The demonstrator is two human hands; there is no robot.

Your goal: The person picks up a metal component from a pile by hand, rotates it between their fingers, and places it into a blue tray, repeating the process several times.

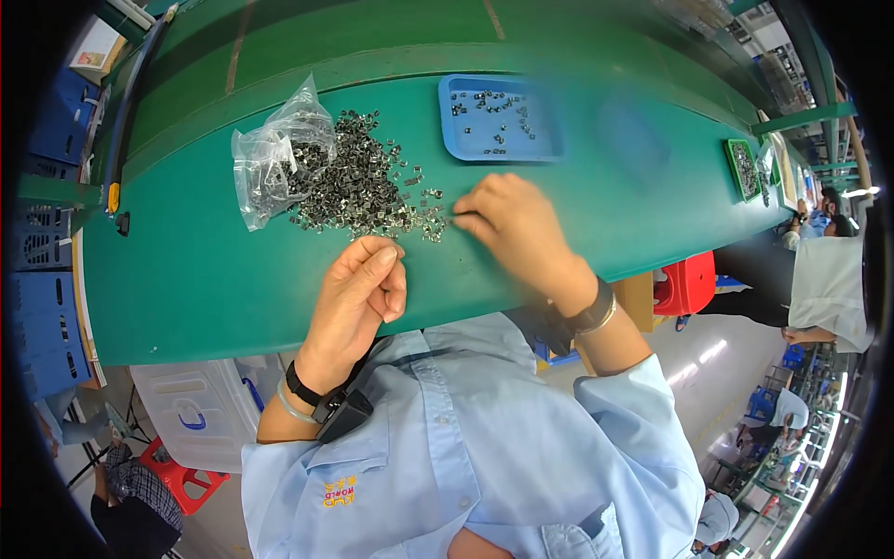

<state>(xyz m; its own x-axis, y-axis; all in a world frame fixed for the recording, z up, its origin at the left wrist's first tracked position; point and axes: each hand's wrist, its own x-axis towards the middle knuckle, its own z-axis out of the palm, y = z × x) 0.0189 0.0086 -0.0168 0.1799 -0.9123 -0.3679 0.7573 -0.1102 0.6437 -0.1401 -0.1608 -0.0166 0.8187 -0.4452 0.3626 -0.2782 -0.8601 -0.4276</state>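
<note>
A heap of small dark and silvery metal-looking pieces (pixel 358 177) lies loose on the green tabletop (pixel 186 279). Its near edge is just beyond my left hand (pixel 358 289), whose thumb presses against the curled forefinger; anything in that pinch is too small or hidden to name. My right hand (pixel 517 228) is slightly blurred, right of the heap's scattered edge, thumb and forefinger brought together low over the table. Whether a piece sits between them I cannot make out. A shallow blue tray (pixel 480 135) beyond my right hand holds several scattered pieces.
A crumpled clear plastic bag (pixel 256 177) lies against the heap's left side. A green tray (pixel 742 170) of pieces stands at the far right. Below the table are a translucent bin (pixel 191 410) and a red stool (pixel 687 282). Other people sit at the right.
</note>
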